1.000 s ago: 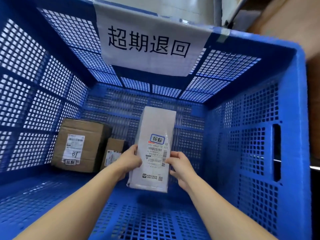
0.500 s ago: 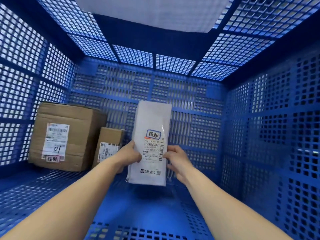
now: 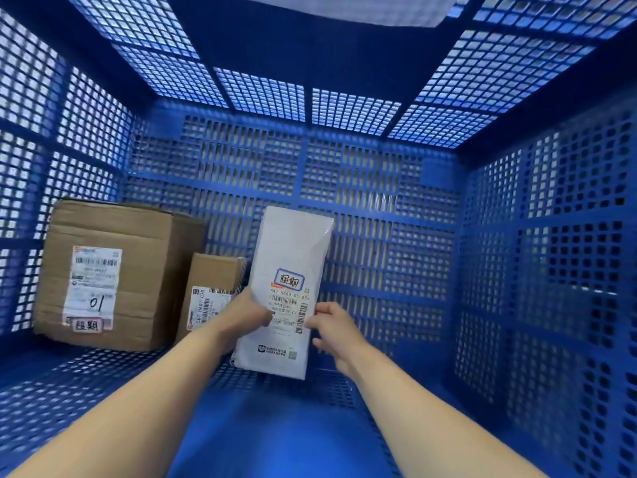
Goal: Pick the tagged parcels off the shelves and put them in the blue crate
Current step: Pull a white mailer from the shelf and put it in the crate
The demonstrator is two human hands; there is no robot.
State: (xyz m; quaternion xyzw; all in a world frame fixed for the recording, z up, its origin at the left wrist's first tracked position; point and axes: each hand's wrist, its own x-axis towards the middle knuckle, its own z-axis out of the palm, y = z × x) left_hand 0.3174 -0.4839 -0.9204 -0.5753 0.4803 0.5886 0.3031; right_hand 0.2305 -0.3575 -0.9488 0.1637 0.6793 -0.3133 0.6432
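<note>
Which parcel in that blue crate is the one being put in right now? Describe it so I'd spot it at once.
Look inside the blue crate, toward its far mesh wall. Right of the large cardboard box and the small cardboard box, the left hand and right hand hold the white parcel upright. It alone is white, tall and slim; its neighbours are brown.

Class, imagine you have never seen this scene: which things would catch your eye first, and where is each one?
First, the white parcel at the centre, held upright by both hands: the left hand grips its left edge, the right hand pinches its right edge. Next, the large cardboard box at the far left, with a small cardboard box beside it. All around, the perforated walls of the blue crate.
</note>
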